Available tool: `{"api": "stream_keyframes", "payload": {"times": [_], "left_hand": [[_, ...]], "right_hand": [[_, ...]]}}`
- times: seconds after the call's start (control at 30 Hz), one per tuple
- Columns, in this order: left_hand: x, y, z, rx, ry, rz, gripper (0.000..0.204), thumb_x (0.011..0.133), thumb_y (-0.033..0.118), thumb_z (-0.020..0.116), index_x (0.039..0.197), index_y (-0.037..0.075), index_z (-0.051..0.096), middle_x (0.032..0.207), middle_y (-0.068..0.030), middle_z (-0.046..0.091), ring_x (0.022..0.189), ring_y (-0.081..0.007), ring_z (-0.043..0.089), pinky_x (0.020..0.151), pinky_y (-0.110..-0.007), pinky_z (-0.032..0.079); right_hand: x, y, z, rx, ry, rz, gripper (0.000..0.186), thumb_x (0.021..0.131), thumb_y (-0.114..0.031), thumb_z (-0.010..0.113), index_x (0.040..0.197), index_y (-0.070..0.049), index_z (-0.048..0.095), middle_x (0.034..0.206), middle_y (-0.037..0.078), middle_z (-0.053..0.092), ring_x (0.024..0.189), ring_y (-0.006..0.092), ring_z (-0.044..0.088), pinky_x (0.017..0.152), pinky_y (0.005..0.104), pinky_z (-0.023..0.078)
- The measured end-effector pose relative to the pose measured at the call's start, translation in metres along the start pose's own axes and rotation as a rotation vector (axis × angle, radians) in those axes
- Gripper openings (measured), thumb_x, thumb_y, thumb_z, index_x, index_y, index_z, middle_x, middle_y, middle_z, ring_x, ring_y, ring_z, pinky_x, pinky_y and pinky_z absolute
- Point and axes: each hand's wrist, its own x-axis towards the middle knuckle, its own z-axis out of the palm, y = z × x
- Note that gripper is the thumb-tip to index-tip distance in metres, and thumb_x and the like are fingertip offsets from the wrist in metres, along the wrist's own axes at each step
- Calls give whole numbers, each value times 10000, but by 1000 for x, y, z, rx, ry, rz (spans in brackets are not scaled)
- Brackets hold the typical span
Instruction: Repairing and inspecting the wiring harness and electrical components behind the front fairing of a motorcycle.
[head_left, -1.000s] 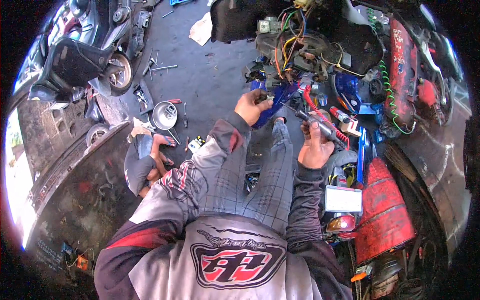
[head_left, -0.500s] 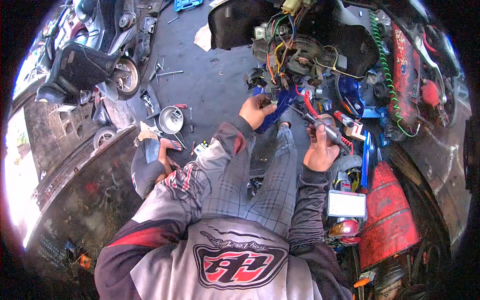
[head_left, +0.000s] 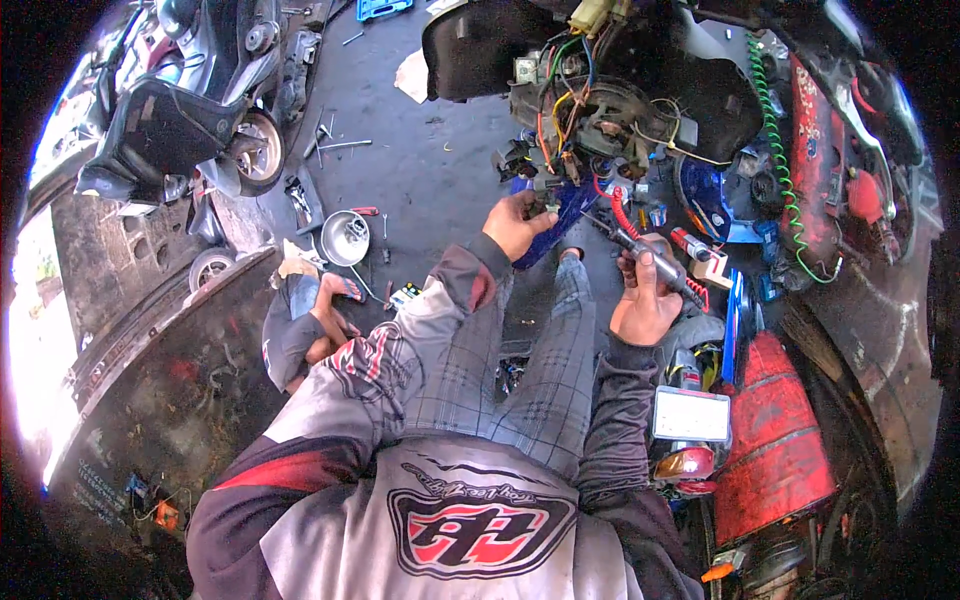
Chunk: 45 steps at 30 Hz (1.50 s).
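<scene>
My left hand (head_left: 518,226) is pinched closed below a hanging bundle of coloured wires (head_left: 560,105). A small pale piece, apparently a connector, shows at its fingertips; most of it is hidden. In my right hand (head_left: 645,305) lies a dark pen-shaped test probe (head_left: 655,262), its thin tip pointing up and left toward the left hand. A red coiled cord (head_left: 620,212) runs near the probe, and more red coil shows below its rear end. The wires belong to an opened motorbike front section (head_left: 610,110) with black panels. Under the left hand is a blue panel (head_left: 556,230).
On the left, another person (head_left: 300,325) sits low beside a metal bowl (head_left: 345,238). A T-handle wrench (head_left: 340,145) lies on the floor. A green coiled hose (head_left: 775,130) hangs at right, near a red-and-black screwdriver-like tool (head_left: 690,243) and a red seat-like part (head_left: 770,430).
The view has shifted slightly. Both hands keep nearly the same pose, the probe still in the right one. The seated person at left has shifted a little.
</scene>
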Motion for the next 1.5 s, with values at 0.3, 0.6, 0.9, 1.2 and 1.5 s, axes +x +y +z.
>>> {"api": "stream_keyframes", "payload": {"times": [0.3,0.6,0.9,1.2,1.5], "left_hand": [[0,-4,0,-70,-22,28,326,800,156,721,1058,-21,631,917,-76,680,832,-147,608,785,-292,471],[3,-18,-6,43,-23,44,382,854,133,681,1146,-84,566,947,-89,657,825,-150,606,772,-294,485],[-3,-14,-12,57,14,54,359,844,151,686,1099,-81,587,885,-90,654,789,-145,603,725,-284,475],[-7,-8,-13,-99,19,23,327,839,130,676,1078,-78,593,854,-97,650,765,-151,599,722,-288,474],[-9,-6,-16,99,53,50,342,844,178,665,1066,-74,598,877,-94,658,781,-160,604,754,-306,479]], "right_hand": [[3,-5,4,-18,16,-27,280,831,-49,709,1066,8,567,1005,112,639,836,203,629,769,339,534],[-2,-12,20,-13,18,-54,305,838,-56,699,1098,30,565,1013,121,639,804,204,633,715,331,541],[-6,-21,29,-98,19,-37,272,854,-76,676,1084,31,579,1007,125,647,797,212,637,705,330,529],[3,-87,55,172,-151,-258,269,926,-161,600,1128,-7,511,1056,170,629,840,240,652,720,312,545],[9,-106,83,149,-153,-310,305,935,-166,592,1178,-6,500,1077,173,634,900,250,658,733,323,558]]}}
